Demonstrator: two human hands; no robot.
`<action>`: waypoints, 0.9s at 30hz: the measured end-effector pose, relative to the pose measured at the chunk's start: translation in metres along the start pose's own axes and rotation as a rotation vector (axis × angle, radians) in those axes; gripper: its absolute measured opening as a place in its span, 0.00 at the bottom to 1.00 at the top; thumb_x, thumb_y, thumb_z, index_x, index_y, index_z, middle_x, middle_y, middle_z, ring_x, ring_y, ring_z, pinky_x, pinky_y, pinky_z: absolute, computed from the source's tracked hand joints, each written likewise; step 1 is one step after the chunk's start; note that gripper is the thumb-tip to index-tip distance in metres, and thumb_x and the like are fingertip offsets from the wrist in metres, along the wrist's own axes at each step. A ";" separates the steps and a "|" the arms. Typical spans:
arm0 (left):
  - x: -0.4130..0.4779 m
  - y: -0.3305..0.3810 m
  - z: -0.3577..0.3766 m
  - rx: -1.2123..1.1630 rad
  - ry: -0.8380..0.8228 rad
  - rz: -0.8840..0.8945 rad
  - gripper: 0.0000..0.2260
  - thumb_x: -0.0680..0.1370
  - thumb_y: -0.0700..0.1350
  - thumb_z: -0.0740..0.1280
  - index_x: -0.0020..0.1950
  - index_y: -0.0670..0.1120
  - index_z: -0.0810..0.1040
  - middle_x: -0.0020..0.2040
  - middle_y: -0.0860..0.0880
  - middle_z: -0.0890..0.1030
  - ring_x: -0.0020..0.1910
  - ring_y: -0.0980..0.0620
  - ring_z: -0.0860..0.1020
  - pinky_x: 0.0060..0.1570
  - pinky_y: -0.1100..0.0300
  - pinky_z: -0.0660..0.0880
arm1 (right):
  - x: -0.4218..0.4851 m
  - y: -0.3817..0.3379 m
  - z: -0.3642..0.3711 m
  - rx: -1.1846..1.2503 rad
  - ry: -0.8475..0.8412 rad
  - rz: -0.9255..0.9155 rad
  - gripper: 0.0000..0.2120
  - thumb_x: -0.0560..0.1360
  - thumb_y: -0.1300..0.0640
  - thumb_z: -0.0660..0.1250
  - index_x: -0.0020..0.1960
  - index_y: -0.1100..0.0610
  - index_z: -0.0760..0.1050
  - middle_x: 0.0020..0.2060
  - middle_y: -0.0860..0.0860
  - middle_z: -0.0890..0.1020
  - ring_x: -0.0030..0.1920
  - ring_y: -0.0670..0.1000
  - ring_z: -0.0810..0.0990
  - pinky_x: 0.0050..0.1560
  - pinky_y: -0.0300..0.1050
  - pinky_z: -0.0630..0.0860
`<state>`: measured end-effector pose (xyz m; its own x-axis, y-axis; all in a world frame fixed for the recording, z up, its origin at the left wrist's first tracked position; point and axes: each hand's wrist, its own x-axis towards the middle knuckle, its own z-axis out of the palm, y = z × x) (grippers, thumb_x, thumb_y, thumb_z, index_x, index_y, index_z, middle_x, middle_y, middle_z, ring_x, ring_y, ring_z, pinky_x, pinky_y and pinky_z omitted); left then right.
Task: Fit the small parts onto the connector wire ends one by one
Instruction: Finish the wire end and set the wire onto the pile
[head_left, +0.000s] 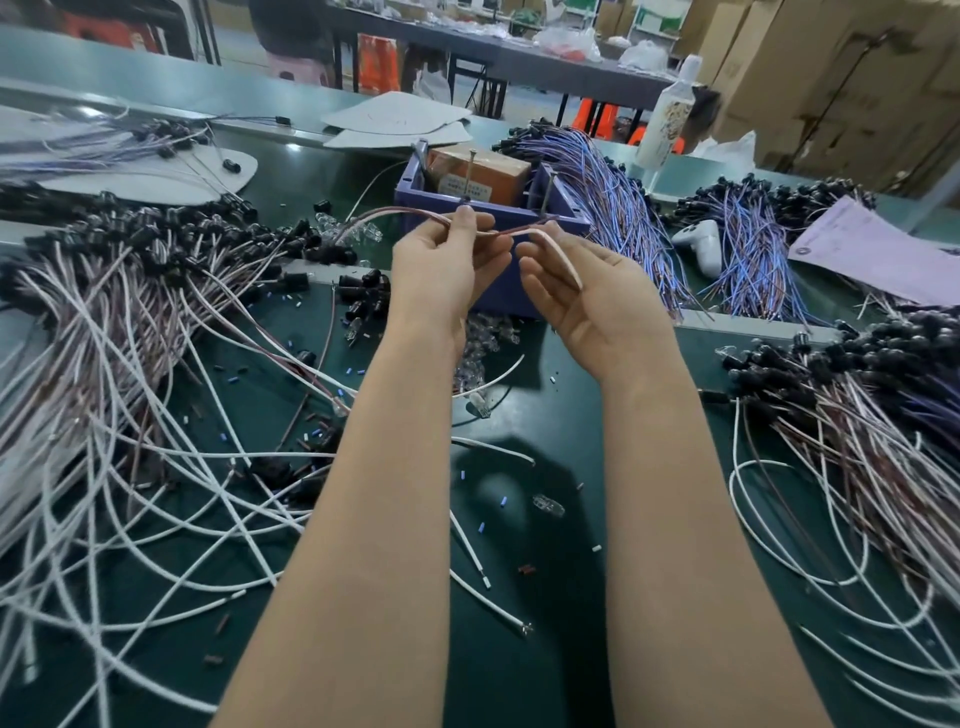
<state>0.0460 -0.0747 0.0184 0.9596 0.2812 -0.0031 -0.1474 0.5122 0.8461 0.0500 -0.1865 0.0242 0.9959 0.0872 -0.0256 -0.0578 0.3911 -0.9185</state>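
Both my hands are raised above the green bench, in front of a purple bin (415, 192). My left hand (441, 265) pinches a brown and white wire pair (400, 212) between thumb and fingers near its middle. My right hand (587, 291) holds the white wire end (563, 260) of the same pair, fingers curled round it. Small clear bulbs (480, 343) lie in a heap on the bench under my hands, partly hidden. One loose clear bulb (548, 505) and tiny blue sleeves (503, 502) lie nearer to me.
Bundles of white and brown wires with black caps (156, 249) cover the left; a similar pile (857, 395) lies right. Blue-purple wires (608, 182) fan behind the bin. A white controller (701, 241), a paper sheet (872, 249) and a bottle (667, 119) stand far right.
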 end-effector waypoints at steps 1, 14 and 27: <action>-0.001 0.000 0.001 0.013 -0.027 -0.016 0.12 0.82 0.41 0.59 0.42 0.40 0.75 0.36 0.46 0.79 0.30 0.59 0.80 0.37 0.67 0.79 | 0.000 0.001 0.002 0.010 0.015 -0.033 0.05 0.77 0.63 0.66 0.43 0.62 0.78 0.30 0.52 0.83 0.29 0.45 0.80 0.34 0.34 0.79; -0.008 0.030 -0.010 1.225 -0.049 0.141 0.19 0.79 0.55 0.62 0.46 0.40 0.81 0.39 0.45 0.82 0.39 0.49 0.80 0.44 0.58 0.74 | -0.003 -0.002 -0.012 -0.263 -0.011 -0.197 0.07 0.78 0.63 0.64 0.42 0.60 0.78 0.30 0.49 0.80 0.31 0.44 0.78 0.36 0.34 0.76; -0.007 0.004 -0.001 0.954 -0.433 0.071 0.16 0.82 0.47 0.59 0.49 0.38 0.81 0.39 0.46 0.84 0.30 0.59 0.77 0.42 0.60 0.78 | 0.006 0.008 -0.026 -0.541 0.000 -0.247 0.04 0.75 0.61 0.69 0.41 0.58 0.80 0.28 0.48 0.79 0.29 0.45 0.75 0.33 0.37 0.72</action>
<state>0.0387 -0.0734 0.0210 0.9876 -0.1253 0.0943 -0.1372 -0.3992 0.9065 0.0577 -0.2062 0.0065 0.9753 0.0526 0.2145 0.2195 -0.1231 -0.9678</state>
